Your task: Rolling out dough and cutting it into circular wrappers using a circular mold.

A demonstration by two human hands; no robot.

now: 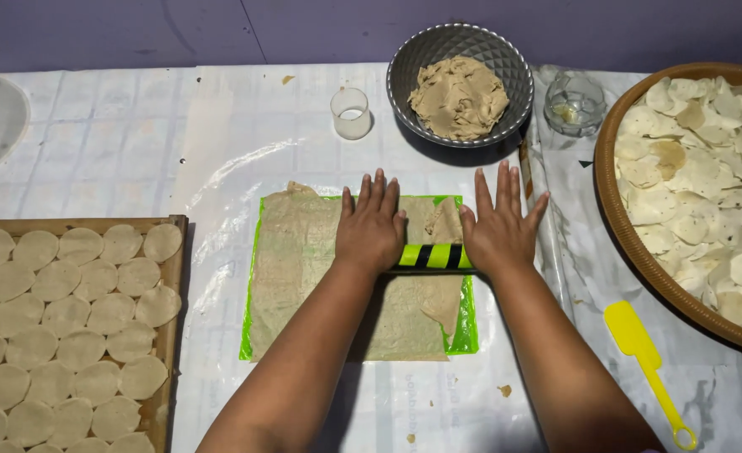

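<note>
Both hands press flat on a green roller (435, 256) with black stripes, which lies across a thin sheet of dough (304, 268) spread on a green mat (466, 327). The left hand (373, 228) rests palm down on the roller's left end, fingers straight and close together, gripping nothing. The right hand (500, 226) lies on the roller's right end, fingers spread wide, also open and flat.

Beyond the roller stands a grey bowl (459, 84) of dough, with a small clear cup (351, 112) to the bowl's left and a glass jar (574, 102) to its right. Left of the roller, a wooden tray (170, 285) holds rows of cut dough rounds (61, 319). Right of the roller sits a brown basket (631, 243) heaped with pale chips (706, 184), and just below the basket lies a yellow spatula (643, 356).
</note>
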